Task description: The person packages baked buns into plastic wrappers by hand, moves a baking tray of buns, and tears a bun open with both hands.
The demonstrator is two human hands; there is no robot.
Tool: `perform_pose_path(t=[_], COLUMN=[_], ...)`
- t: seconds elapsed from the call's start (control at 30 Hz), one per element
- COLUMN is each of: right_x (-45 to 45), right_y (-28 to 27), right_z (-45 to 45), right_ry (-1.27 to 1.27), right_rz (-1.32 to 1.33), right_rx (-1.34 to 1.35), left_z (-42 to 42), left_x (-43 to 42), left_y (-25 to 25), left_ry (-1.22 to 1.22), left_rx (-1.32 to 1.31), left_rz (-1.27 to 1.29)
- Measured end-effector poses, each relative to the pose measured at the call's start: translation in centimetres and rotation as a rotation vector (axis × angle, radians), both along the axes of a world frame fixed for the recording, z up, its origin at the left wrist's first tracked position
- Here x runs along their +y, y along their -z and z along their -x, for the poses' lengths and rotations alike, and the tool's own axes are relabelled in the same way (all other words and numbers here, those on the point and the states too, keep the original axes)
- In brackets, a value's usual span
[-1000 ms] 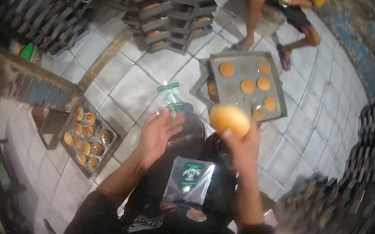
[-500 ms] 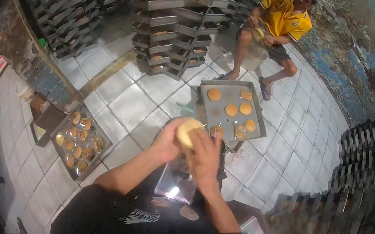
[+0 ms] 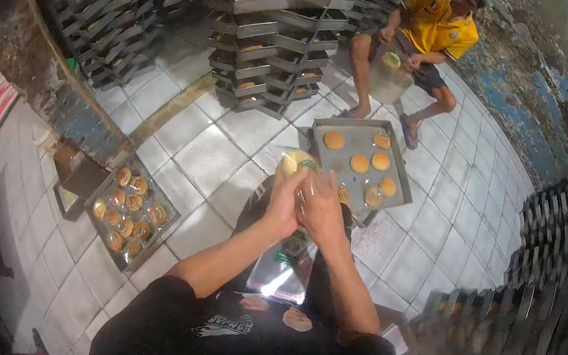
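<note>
Both my hands are together above my lap, closed on a pale round bun [image 3: 291,162] with clear plastic around it. My left hand [image 3: 284,205] grips from the left, and my right hand [image 3: 321,205] presses against the gathered plastic from the right. Fingers hide the lower part of the bun. On my lap below lies a shiny stack of clear printed plastic bags [image 3: 280,276]. Just beyond my hands, a metal tray [image 3: 337,166] carries several browned buns [image 3: 359,163], some of them in clear plastic.
To the left, another metal tray [image 3: 155,241] holds several wrapped buns [image 3: 134,202]. A person in a yellow shirt [image 3: 441,32] sits ahead, handling a bun [image 3: 391,60]. Tall stacks of metal trays [image 3: 259,27] stand ahead, with more stacks [image 3: 493,348] at right.
The bun has tilted away at the far side of my hands, and clear plastic now shows around it. My hands have drawn closer together, with the right fingers now bunched on the plastic.
</note>
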State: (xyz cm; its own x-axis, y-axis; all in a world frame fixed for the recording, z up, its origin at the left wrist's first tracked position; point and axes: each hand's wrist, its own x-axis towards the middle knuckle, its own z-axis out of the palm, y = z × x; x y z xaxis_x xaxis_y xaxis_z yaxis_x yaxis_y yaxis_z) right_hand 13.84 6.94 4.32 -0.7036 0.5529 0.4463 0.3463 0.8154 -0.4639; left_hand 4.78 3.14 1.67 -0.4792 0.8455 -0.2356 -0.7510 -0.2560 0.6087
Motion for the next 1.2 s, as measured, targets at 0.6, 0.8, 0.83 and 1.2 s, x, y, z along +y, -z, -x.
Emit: perform_pose_path(t=[0.6,0.8,0.83,1.2], right_x=[-3.7,-4.0,-3.9,0.8], right_y=[-1.0,-2.1,-1.6,2.7], right_z=[0.3,-4.1,-4.4,-1.2], right_ry=[-0.227,-0.605,-0.505,0.216], right_rz=[0.782,1.268,1.192,0.431], right_rx=[0.199,0.308,0.33,0.318], left_z=[6.3,9.3,9.1,6.4], left_x=[-0.5,-1.0,-1.6,-3.5], left_y=[4.2,4.1,3.3,2.3], left_ry=[0.064,0.0,0.005,0.286], left_rx=[-0.312,-0.327,-0.327,0.388], left_rz=[0.038,0.035,0.04,0.084])
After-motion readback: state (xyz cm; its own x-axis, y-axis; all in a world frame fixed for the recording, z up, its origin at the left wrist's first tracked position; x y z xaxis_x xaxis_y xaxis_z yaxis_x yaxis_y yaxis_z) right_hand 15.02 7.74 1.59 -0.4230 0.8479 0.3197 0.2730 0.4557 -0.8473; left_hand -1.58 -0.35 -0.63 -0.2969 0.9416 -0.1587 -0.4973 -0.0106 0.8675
